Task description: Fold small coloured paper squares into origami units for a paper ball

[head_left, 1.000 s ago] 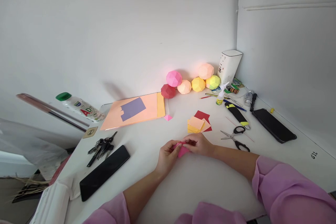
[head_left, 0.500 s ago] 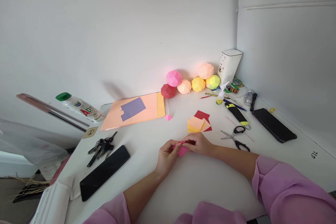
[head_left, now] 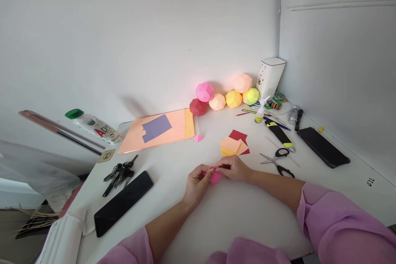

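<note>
Over the smooth white tabletop (head_left: 247, 218), the left hand (head_left: 199, 182) and right hand (head_left: 234, 168) sit just nearer than the fanned red, peach and yellow paper squares (head_left: 231, 144), which a stray knuckle could scatter. Both hands' fingertips pinch the small folded bright-pink paper (head_left: 216, 178) between them; uneven pressure might crease it crookedly.

The pink paper (head_left: 216, 178) looked matt, the scissors (head_left: 272, 160) metal (faintly shiny) and black plastic, the lilac sleeves (head_left: 343, 222) smooth cloth.

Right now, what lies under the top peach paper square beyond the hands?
Yellow paper, another peach paper piece and dark red paper show from beneath the top peach square. Their covered parts, and anything hidden wholly beneath, cannot be seen.
</note>
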`<state>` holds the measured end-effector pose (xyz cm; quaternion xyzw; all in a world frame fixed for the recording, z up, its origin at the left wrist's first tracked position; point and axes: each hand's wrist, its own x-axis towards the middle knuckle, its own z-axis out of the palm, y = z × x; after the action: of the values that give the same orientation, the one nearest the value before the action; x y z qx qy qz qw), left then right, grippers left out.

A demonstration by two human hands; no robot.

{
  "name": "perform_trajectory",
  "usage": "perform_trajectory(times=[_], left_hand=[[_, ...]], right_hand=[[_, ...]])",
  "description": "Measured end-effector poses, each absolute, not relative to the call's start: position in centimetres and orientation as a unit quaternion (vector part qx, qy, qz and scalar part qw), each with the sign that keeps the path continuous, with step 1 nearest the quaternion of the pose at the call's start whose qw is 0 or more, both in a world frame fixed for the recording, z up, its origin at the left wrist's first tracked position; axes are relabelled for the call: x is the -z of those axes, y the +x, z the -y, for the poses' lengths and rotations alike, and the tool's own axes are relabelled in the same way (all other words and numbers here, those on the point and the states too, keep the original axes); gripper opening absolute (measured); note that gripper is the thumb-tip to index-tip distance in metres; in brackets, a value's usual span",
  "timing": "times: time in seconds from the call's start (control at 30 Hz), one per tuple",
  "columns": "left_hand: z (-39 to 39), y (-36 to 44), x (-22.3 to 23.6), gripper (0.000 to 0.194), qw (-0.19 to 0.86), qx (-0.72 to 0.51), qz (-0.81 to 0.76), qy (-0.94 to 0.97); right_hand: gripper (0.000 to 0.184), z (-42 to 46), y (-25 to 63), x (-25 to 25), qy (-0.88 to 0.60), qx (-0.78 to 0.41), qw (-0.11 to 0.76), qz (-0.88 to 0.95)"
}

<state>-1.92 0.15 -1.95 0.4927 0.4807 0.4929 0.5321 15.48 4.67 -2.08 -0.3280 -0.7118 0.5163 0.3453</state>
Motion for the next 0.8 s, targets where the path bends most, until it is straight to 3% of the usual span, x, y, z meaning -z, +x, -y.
perform_trajectory(times=[0.43,0.8], left_hand=[[-0.1,-1.9,1.9,0.025,0.555,-0.481,-0.481,0.48],[0.2,-1.7,0.8,0.035,0.578,-0.451,-0.507,0.454]], right_hand=[[0.023,-4.6,15.5,1.3,-0.316,-0.501,0.359,0.721],[0.019,-4.6,15.9,0.9,-0.348,-0.562,0.336,0.671]])
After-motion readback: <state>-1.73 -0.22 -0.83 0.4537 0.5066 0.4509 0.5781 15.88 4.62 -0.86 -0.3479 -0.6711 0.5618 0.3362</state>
